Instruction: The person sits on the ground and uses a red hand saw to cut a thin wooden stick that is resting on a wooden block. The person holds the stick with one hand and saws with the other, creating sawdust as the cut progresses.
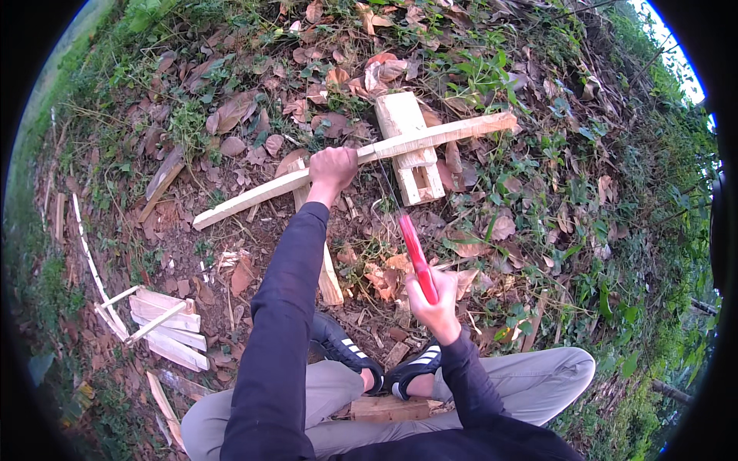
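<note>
A long, squared wooden strip (265, 190) lies aslant, its far right part resting across a short, thick board (401, 115) with a rectangular hole near its closer end. My left hand (332, 170) is closed around the strip, left of that board. Closed on a red handle, my right hand (434, 303) holds a hand saw (415, 250). Its thin blade runs away from me and meets the strip just right of my left hand; motion blurs the blade and handle. Another wooden strip (329, 276) passes under the long one, beneath my left arm.
Several pale wood pieces (173, 342) are stacked at the left, with thin sticks across them. A dark wood offcut (163, 183) lies farther up. My shoes (346, 347) stand close to the work, near a wooden block (390, 408). Dry leaves and weeds cover the sloping ground.
</note>
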The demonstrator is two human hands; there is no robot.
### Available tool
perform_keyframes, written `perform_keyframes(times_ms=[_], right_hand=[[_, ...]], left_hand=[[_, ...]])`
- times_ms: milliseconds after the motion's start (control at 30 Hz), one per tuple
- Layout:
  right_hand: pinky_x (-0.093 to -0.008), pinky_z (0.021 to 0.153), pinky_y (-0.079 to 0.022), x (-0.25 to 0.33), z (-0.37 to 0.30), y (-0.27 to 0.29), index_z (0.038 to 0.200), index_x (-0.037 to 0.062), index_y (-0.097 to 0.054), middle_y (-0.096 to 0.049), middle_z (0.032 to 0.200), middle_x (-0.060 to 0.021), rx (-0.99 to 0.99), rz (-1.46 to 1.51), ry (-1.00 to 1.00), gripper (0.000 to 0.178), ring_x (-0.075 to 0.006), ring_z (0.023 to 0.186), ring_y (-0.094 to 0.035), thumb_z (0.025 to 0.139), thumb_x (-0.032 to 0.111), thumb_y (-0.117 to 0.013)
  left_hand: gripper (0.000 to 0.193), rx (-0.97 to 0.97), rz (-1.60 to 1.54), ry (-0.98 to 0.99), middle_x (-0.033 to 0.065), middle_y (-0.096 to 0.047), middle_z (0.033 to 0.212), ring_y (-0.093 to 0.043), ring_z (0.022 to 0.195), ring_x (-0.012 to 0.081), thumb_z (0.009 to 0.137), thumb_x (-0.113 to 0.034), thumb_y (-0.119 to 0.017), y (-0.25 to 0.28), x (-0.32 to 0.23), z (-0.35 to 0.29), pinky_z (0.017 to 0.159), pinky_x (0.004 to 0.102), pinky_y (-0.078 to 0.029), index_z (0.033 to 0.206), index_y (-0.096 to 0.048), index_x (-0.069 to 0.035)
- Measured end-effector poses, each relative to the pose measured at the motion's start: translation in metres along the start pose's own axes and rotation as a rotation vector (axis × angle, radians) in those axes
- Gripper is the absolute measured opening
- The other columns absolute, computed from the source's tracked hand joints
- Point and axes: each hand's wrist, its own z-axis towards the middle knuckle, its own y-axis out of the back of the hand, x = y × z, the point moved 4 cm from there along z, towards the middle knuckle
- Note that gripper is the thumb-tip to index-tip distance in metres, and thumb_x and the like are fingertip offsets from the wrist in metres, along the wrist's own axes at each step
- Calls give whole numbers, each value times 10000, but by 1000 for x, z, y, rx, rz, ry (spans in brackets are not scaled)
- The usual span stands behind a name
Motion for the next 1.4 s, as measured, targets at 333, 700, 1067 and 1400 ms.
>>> perform_keyframes(times_ms=[333,700,1067,1400], right_hand=[[-332,458,-407,-7,-23,1,734,4,-626,-499,481,-53,-9,44,-17,48,-148,412,-543,763,42,-632],[-329,448,-378,-13,-15,20,627,43,-546,-486,489,-71,46,-19,-47,173,-190,394,-497,763,71,-650],[-337,418,-403,5,-49,37,610,34,-555,-466,467,-81,133,-21,26,163,-217,373,-525,744,37,-648],[-317,416,-391,-9,-110,-7,632,33,-593,-446,445,-43,-34,74,19,150,-177,351,-492,780,26,-620]], left_hand=[[516,0,7,19,223,-653,616,-681,570,386,939,-297,-380,-3,4,-9,587,485,-567,630,-706,-44],[539,-85,-64,55,223,-657,617,-688,584,391,950,-302,-368,-4,0,-1,591,484,-572,633,-707,-27],[441,-16,22,-190,210,-640,597,-664,543,375,900,-267,-445,17,11,-11,560,485,-555,594,-691,-66],[465,8,38,-48,205,-650,615,-668,567,378,912,-290,-423,-12,17,-35,586,488,-551,601,-693,-74]])
